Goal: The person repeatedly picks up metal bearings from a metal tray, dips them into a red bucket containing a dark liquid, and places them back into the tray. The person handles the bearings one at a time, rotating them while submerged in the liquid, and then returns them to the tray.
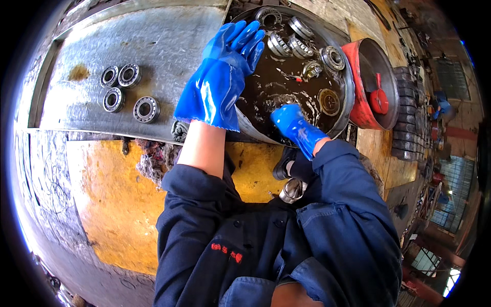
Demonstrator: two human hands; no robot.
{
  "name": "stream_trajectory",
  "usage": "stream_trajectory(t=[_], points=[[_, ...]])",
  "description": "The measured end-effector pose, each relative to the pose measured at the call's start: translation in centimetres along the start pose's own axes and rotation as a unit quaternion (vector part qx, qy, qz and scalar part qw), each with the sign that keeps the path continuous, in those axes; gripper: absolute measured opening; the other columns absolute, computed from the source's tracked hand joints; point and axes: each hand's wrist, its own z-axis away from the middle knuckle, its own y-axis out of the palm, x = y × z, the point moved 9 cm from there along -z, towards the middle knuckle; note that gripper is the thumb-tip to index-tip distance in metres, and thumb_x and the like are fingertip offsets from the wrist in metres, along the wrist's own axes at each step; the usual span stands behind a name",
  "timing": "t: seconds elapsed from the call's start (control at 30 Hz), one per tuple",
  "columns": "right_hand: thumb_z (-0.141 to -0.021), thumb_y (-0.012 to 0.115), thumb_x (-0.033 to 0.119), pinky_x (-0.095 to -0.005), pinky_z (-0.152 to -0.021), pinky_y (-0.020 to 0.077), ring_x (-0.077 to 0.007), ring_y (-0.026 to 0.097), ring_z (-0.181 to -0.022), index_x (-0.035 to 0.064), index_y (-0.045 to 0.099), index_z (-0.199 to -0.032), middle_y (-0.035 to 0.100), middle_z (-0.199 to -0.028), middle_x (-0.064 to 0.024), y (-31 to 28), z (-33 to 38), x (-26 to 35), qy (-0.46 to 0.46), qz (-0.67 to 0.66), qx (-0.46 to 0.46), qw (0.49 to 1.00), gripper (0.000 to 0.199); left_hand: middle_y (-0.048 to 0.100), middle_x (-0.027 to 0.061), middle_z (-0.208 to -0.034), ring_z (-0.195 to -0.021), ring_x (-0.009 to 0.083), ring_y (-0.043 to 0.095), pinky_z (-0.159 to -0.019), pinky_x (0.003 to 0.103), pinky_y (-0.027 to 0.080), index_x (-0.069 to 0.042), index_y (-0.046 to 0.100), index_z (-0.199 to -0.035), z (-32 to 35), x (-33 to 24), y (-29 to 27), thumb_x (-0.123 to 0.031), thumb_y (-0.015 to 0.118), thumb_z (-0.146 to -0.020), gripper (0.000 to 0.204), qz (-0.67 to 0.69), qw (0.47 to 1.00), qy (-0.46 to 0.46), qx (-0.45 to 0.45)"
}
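Note:
Both my hands wear long blue rubber gloves. My left hand (227,61) is over the left rim of a round tub (349,97) of dark liquid, fingers stretched out and nothing seen in them. Low in the tub, my right hand (291,122) reaches into the liquid, which ripples beside it; its fingers are hidden, so I cannot tell if it holds anything. Several metal roller bearings, one a tapered bearing (279,44) and another a ring-shaped bearing (332,58), sit toward the tub's far side. A round amber-coloured piece (329,102) lies right of my right hand.
Left of the tub, a metal tray table (169,56) carries several bearings (147,109). A red drum (355,61) with a red scoop (379,100) stands at the right, beside stacked dark blocks (406,112). Grey rags (153,161) and a metal can (293,190) are nearer me.

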Motion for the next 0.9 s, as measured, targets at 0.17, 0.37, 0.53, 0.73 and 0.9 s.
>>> stream_trajectory(t=[0.17,0.37,0.53,0.73,0.9], points=[[-0.078,0.069,0.032,-0.05,-0.078,0.0521,-0.0451,0.065,-0.095,0.0006,0.07,-0.102,0.067,-0.097,-0.0283,-0.2,2.3,-4.4,0.141,-0.395,-0.074,0.905,0.04,0.061,0.0173,-0.132,-0.117,0.0319,0.062,-0.096,0.041,0.053,-0.007,0.048,-0.135,0.4,-0.9,-0.5,-0.039,0.05,-0.103,0.045,0.002,0.999,0.033,0.015],[-0.071,0.071,0.018,-0.0472,-0.065,0.0547,-0.0364,0.07,-0.076,0.0079,0.073,-0.081,0.071,-0.079,-0.0174,1.7,0.3,-0.5,-0.03,0.015,-0.041,0.999,0.015,0.063,0.0138,-0.128,-0.116,0.0285,0.062,-0.095,0.04,0.051,-0.01,0.051,-0.132,1.0,0.3,1.5,-0.04,0.052,-0.102,0.042,0.02,0.996,0.026,0.085],[-0.073,0.068,0.026,-0.0485,-0.081,0.055,-0.04,0.068,-0.098,0.0103,0.074,-0.095,0.072,-0.1,-0.0184,1.2,0.9,-3.9,0.121,-0.209,0.022,0.97,0.028,0.061,0.0207,-0.128,-0.113,0.0353,0.063,-0.096,0.044,0.055,-0.005,0.045,-0.135,1.9,-1.3,0.0,-0.035,0.052,-0.103,0.044,0.036,0.996,0.062,0.045],[-0.069,0.076,0.025,-0.0457,-0.083,0.0561,-0.0364,0.07,-0.098,0.0111,0.075,-0.098,0.073,-0.099,-0.0183,2.2,1.3,-5.0,0.117,-0.09,0.038,0.988,0.032,0.06,0.0203,-0.13,-0.115,0.0355,0.062,-0.1,0.045,0.052,-0.005,0.045,-0.135,1.5,-0.2,1.1,-0.033,0.051,-0.103,0.042,0.065,0.995,0.031,0.072],[-0.068,0.08,0.025,-0.0437,-0.083,0.0566,-0.033,0.07,-0.098,0.0104,0.074,-0.102,0.073,-0.101,-0.0168,0.1,0.2,-1.9,-0.031,0.071,0.081,0.994,0.037,0.06,0.0205,-0.13,-0.115,0.0352,0.062,-0.098,0.044,0.053,-0.005,0.045,-0.136,1.2,-0.6,0.6,-0.033,0.05,-0.104,0.043,0.047,0.997,0.035,0.04]])
